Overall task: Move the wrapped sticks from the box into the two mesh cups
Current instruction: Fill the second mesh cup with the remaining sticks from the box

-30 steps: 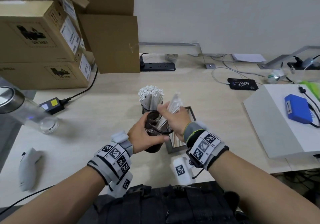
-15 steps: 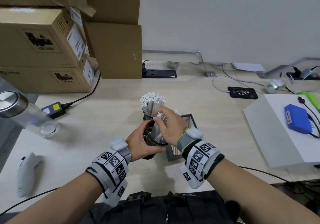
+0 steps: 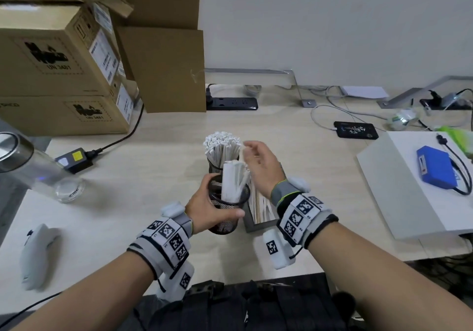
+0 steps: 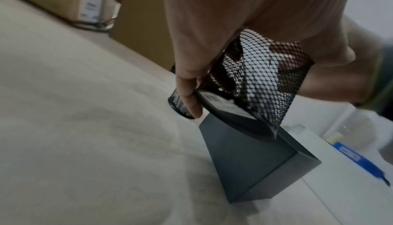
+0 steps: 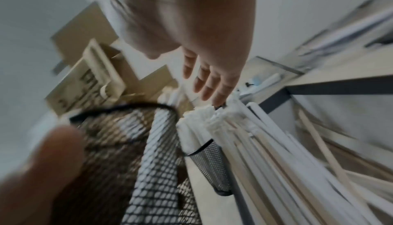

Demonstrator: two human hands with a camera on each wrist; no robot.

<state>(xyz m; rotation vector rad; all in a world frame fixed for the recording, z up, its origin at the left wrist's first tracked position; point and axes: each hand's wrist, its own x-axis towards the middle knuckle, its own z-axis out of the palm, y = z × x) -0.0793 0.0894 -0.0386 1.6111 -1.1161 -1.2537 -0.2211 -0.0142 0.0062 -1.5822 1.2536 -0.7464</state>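
My left hand (image 3: pixel 216 204) grips the near black mesh cup (image 3: pixel 228 218), which is tilted and partly off the table in the left wrist view, where the cup (image 4: pixel 266 80) hangs over the grey box (image 4: pixel 244 161). A bundle of white wrapped sticks (image 3: pixel 233 180) leans inside it. Behind it stands the far mesh cup (image 3: pixel 214 167), packed with wrapped sticks (image 3: pixel 222 144). My right hand (image 3: pixel 256 160) hovers open above the box (image 3: pixel 256 226), fingers spread and holding nothing. More sticks (image 3: pixel 261 209) lie in the box.
Cardboard boxes (image 3: pixel 64 74) are stacked at the back left. A glass bottle (image 3: pixel 30 169) and a charger (image 3: pixel 75 158) lie to the left, a white controller (image 3: pixel 35 256) near the front edge. A white case (image 3: pixel 399 184) with a blue device (image 3: pixel 435 167) sits to the right.
My right hand has let go of the bundle of sticks into the near cup, then opened and lifted up and away. My left hand keeps its grip on the cup.
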